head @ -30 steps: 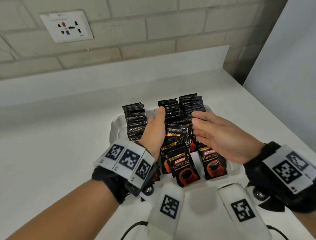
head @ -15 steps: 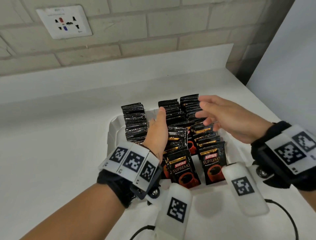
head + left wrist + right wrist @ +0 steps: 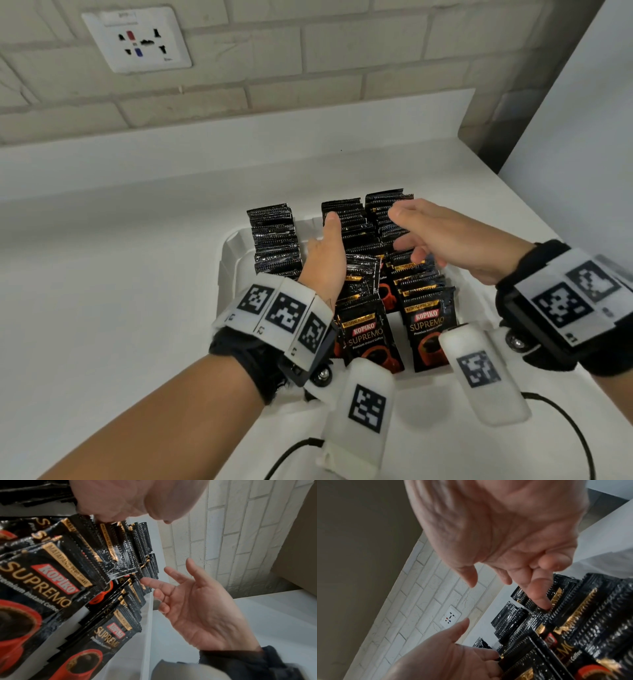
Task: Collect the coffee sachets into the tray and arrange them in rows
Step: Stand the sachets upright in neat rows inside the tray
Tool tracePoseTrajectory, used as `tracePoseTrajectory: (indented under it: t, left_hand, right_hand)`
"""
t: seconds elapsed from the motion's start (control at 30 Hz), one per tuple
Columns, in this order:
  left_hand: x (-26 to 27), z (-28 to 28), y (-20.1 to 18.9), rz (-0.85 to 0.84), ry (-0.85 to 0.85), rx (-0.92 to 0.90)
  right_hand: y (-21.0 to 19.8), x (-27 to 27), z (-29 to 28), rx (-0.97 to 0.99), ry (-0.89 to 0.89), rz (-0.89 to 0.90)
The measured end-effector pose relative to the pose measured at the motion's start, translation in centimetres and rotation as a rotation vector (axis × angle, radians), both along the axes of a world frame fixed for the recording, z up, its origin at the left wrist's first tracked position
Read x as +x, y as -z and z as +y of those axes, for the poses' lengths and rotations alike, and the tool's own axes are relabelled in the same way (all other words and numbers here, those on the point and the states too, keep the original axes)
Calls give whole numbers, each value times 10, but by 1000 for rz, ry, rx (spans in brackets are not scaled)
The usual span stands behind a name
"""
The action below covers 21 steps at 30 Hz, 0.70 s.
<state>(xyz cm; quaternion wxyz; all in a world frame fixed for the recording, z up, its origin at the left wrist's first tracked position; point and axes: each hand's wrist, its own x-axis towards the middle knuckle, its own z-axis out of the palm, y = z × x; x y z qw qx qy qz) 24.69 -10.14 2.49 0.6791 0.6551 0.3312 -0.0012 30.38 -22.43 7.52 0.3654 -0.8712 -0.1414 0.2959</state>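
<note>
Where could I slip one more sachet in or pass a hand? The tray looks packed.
Bare tray floor shows left of the left sachet row, and a gap runs between that row and the middle row, where the left hand stands. The middle and right rows crowd together under the right hand.

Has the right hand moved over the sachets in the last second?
Yes. The right hand has gone toward the far end of the tray, away from the front sachets.
</note>
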Motion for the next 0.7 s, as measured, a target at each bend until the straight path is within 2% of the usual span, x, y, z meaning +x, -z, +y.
tracePoseTrajectory:
  t: [0.37,0.57,0.7]
  left_hand:
    - [3,0,2,-62,21,-33]
    - [6,4,8,-118,-24,-41]
    - [8,6,-1,-185,-39,-2]
  right_hand:
    - [6,-3,10,52,7,48]
    - [-9,5,16,93,-21,-40]
    - [-10,13,31,219,21,67]
